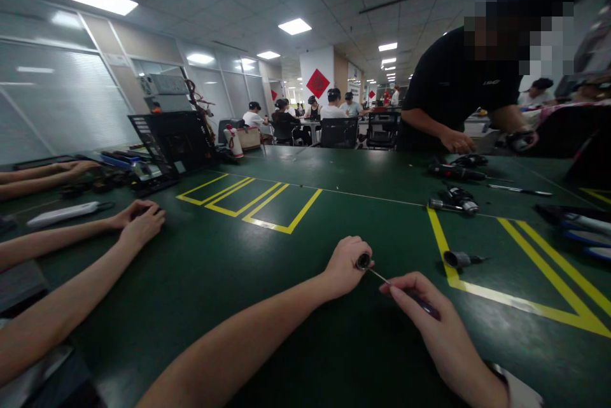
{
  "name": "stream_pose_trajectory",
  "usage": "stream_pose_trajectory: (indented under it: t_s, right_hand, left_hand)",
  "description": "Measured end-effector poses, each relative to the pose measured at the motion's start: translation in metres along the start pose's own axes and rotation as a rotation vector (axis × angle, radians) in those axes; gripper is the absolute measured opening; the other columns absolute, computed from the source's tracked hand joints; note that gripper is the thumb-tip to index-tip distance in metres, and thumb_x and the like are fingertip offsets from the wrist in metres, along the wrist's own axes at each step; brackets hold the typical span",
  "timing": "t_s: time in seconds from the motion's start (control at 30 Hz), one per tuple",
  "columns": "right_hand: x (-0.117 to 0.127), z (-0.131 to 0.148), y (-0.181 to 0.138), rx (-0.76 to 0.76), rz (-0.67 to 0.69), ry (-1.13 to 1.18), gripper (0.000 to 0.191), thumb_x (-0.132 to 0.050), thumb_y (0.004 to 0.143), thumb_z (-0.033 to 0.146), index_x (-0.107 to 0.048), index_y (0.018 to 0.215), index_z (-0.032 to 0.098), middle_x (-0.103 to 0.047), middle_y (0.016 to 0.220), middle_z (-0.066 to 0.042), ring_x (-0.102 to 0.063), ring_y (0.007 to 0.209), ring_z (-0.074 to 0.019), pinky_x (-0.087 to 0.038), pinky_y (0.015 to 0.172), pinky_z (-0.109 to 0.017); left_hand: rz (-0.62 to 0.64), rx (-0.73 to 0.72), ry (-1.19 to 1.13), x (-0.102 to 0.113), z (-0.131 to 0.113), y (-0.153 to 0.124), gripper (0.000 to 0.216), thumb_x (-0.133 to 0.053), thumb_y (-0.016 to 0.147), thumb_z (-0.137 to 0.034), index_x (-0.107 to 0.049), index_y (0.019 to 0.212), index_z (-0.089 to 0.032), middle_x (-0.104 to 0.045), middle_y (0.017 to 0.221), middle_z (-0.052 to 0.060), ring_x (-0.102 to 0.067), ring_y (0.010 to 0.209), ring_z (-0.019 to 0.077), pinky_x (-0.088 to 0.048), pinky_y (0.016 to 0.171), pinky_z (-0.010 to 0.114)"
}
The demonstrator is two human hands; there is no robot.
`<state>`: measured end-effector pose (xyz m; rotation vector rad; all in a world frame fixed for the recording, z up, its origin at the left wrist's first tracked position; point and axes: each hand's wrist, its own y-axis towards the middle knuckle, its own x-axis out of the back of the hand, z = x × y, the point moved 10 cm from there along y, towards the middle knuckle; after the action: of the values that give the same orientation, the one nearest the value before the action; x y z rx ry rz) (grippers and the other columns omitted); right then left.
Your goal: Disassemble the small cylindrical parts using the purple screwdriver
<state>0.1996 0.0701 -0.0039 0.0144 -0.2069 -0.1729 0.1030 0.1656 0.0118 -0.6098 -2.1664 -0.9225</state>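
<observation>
My left hand [347,265] is closed around a small dark cylindrical part [363,261], whose round open end faces me. In my right hand [432,306] is a screwdriver [428,307] with a dark handle, held between thumb and fingers. Its thin shaft points up and left, and the tip meets or lies close to the rim of the cylindrical part; I cannot tell which. To the right, inside a yellow tape outline, lies a dark cup-shaped part [459,260] with a thin spindle.
Yellow tape [289,228] marks the green table [191,306]. Toward the back right lie a metal-and-black tool assembly [456,200] and a black power tool [453,171]. A co-worker's hands [140,220] rest at the left, near a white power strip [64,213]. Another person [458,90] leans over the far side.
</observation>
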Motion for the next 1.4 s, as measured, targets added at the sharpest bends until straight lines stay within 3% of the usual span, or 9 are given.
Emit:
stream_pose_trajectory:
  t_s: [0.3, 0.43, 0.57, 0.9, 1.07, 1.2, 1.4]
  right_hand:
    - [-0.005, -0.015, 0.005, -0.097, 0.011, 0.359, 0.024, -0.061, 0.078, 0.044, -0.066, 0.082, 0.021, -0.069, 0.092, -0.005, -0.061, 0.092, -0.0244, -0.047, 0.079, -0.038]
    - [0.002, -0.015, 0.004, -0.08, -0.05, 0.256, 0.025, -0.063, 0.076, 0.046, -0.067, 0.081, 0.022, -0.07, 0.089, -0.005, -0.061, 0.087, -0.0237, -0.046, 0.079, -0.038]
    - [0.0, -0.015, 0.002, -0.075, -0.016, 0.152, 0.026, -0.062, 0.077, 0.047, -0.068, 0.081, 0.022, -0.07, 0.09, -0.004, -0.061, 0.088, -0.0235, -0.046, 0.079, -0.037]
    - [-0.008, -0.017, 0.008, -0.13, 0.039, 0.471, 0.019, -0.063, 0.079, 0.04, -0.067, 0.081, 0.022, -0.07, 0.092, -0.005, -0.062, 0.089, -0.0226, -0.048, 0.077, -0.037]
    - [-0.001, -0.018, 0.005, -0.089, -0.035, 0.322, 0.024, -0.063, 0.077, 0.045, -0.066, 0.081, 0.022, -0.069, 0.093, -0.005, -0.061, 0.09, -0.0233, -0.047, 0.079, -0.037]
    - [-0.004, -0.02, 0.002, -0.09, -0.006, 0.194, 0.025, -0.062, 0.077, 0.046, -0.067, 0.083, 0.022, -0.069, 0.094, -0.005, -0.06, 0.092, -0.0237, -0.047, 0.079, -0.037]
    - [-0.007, -0.015, 0.002, -0.116, 0.005, 0.32, 0.023, -0.064, 0.075, 0.044, -0.068, 0.079, 0.022, -0.07, 0.09, -0.005, -0.061, 0.085, -0.0224, -0.047, 0.075, -0.036]
  left_hand:
    - [-0.011, 0.033, -0.124, 0.001, 0.006, 0.002, 0.014, -0.064, 0.076, -0.019, -0.051, 0.071, -0.017, -0.052, 0.074, -0.001, -0.048, 0.071, 0.0136, -0.039, 0.07, 0.027]
    - [-0.019, -0.002, -0.061, 0.002, 0.001, 0.0, 0.011, -0.062, 0.078, -0.018, -0.052, 0.072, -0.017, -0.053, 0.075, 0.0, -0.049, 0.072, 0.0141, -0.038, 0.07, 0.027]
    - [-0.027, -0.012, -0.015, 0.001, 0.0, -0.001, 0.011, -0.061, 0.079, -0.018, -0.052, 0.072, -0.018, -0.053, 0.075, -0.001, -0.049, 0.073, 0.0141, -0.038, 0.07, 0.027]
    - [-0.014, -0.014, -0.128, 0.003, 0.002, 0.001, 0.015, -0.063, 0.078, -0.02, -0.05, 0.07, -0.017, -0.052, 0.073, -0.001, -0.048, 0.07, 0.0133, -0.04, 0.07, 0.026]
    - [-0.004, 0.01, -0.038, 0.001, 0.002, 0.001, 0.012, -0.061, 0.078, -0.018, -0.052, 0.071, -0.017, -0.053, 0.074, 0.0, -0.049, 0.072, 0.0143, -0.039, 0.071, 0.028]
    - [-0.024, 0.035, -0.004, 0.004, 0.003, -0.001, 0.01, -0.059, 0.08, -0.017, -0.053, 0.072, -0.018, -0.054, 0.075, 0.0, -0.049, 0.073, 0.0146, -0.039, 0.07, 0.028]
    - [-0.053, -0.015, -0.04, 0.006, 0.001, -0.001, 0.013, -0.061, 0.079, -0.017, -0.051, 0.07, -0.018, -0.052, 0.073, -0.001, -0.048, 0.071, 0.0137, -0.038, 0.069, 0.027]
